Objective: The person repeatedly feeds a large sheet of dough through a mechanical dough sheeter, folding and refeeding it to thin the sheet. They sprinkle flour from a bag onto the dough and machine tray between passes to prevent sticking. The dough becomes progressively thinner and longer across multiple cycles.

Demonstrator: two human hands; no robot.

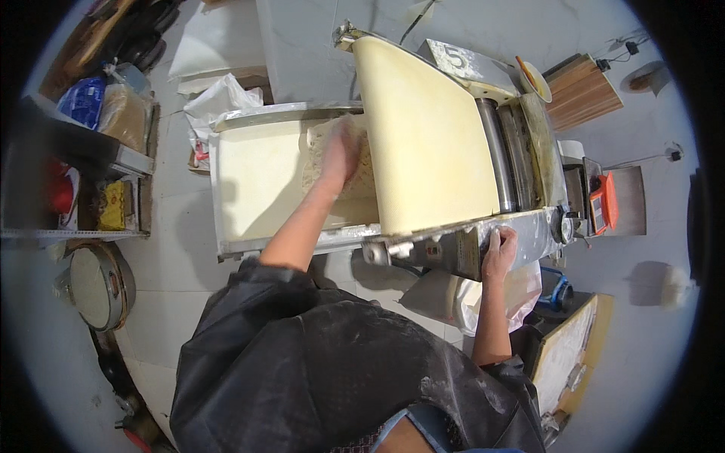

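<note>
My left hand, blurred, lies on a rough, pale sheet of dough on the cream lower belt of a dough sheeter. Its fingertips are too blurred to show whether they grip the dough. Part of that belt passes beneath the sloping upper belt, which rises away from the steel rollers. With fingers curled, my right hand touches the machine's metal side panel, between a switch and a round dial. What the right fingertips press on is hidden.
A bowl with an orange-handled tool sits beside the rollers. A shelf with bagged goods stands left, near a round sieve. Below my right arm is a plastic bag. An orange scale stands beyond the machine.
</note>
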